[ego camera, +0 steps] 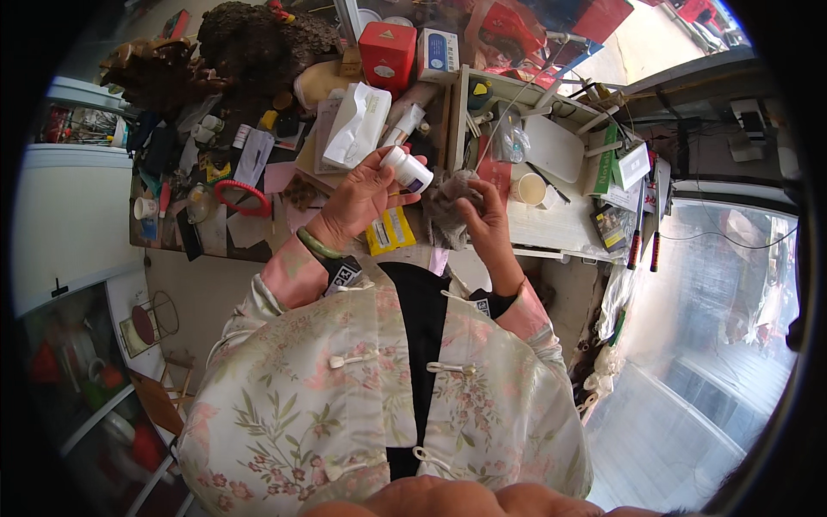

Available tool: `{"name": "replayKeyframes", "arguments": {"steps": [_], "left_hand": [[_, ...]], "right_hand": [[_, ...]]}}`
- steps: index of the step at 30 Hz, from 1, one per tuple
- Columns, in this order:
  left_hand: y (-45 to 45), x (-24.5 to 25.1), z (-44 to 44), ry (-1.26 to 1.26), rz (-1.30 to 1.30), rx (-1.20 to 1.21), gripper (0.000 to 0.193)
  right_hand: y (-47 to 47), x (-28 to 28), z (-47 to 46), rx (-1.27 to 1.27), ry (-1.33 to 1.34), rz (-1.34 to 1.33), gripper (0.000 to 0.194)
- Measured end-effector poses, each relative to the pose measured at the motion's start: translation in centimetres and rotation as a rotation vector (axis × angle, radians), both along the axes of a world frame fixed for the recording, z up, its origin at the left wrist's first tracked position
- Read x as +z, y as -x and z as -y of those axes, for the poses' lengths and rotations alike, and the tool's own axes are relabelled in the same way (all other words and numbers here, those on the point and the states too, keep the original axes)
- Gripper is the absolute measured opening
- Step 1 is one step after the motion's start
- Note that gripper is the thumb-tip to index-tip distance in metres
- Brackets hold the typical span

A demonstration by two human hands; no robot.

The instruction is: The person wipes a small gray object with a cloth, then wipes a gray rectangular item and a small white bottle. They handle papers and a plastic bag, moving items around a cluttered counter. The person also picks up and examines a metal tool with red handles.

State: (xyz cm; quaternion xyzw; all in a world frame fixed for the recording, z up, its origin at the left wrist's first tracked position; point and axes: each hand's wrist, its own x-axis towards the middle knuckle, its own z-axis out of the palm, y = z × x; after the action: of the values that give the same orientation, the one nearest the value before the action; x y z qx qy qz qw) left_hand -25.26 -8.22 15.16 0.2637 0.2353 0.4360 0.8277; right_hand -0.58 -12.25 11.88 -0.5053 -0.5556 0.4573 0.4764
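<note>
A small white plastic bottle [411, 173] with a white cap and a dark label lies tilted in my left hand [362, 194], held between thumb and fingers above the cluttered desk. My right hand [486, 216] pinches a crumpled grey cloth [450, 197] just to the right of the bottle. Below the bottle, a yellow packet [390, 231] rests near the desk's front edge. Behind my left hand stands a white tissue pack [357, 123], with a clear-capped tube [406, 125] beside it.
A red-rimmed round mirror or frame [242, 198], papers and small bottles crowd the left side. On the right are a paper cup [528, 189], a white tray [554, 147] and red-and-black handled shears [636, 239]. A red box [387, 55] and dark carved wood [249, 52] stand at the back.
</note>
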Motion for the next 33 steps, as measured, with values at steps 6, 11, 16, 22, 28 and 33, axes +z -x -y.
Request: {"name": "replayKeyframes", "arguments": {"steps": [6,11,16,22,28,33], "left_hand": [[-0.8,0.1,1.4,-0.035,-0.071,0.035,0.047],[-0.1,0.8,2.0,-0.181,-0.297,0.078,0.045],[0.5,1.5,2.3,-0.509,-0.619,0.158,0.039],[0.6,1.3,3.4,-0.556,-0.722,0.166,0.034],[1.3,1.1,4.2,-0.252,-0.628,-0.002,0.034],[1.0,1.2,4.7,0.003,-0.515,-0.074,0.038]], "right_hand": [[3.7,3.9,0.2,0.1,-0.105,0.009,0.044],[4.7,4.9,0.7,0.24,0.288,-0.466,0.041],[5.2,4.3,2.0,0.176,0.128,-0.437,0.042],[5.8,4.7,3.5,0.049,-0.037,0.064,0.041],[5.3,5.4,3.6,0.069,-0.557,0.523,0.055],[5.9,4.9,4.7,0.14,0.094,-0.193,0.048]]}}
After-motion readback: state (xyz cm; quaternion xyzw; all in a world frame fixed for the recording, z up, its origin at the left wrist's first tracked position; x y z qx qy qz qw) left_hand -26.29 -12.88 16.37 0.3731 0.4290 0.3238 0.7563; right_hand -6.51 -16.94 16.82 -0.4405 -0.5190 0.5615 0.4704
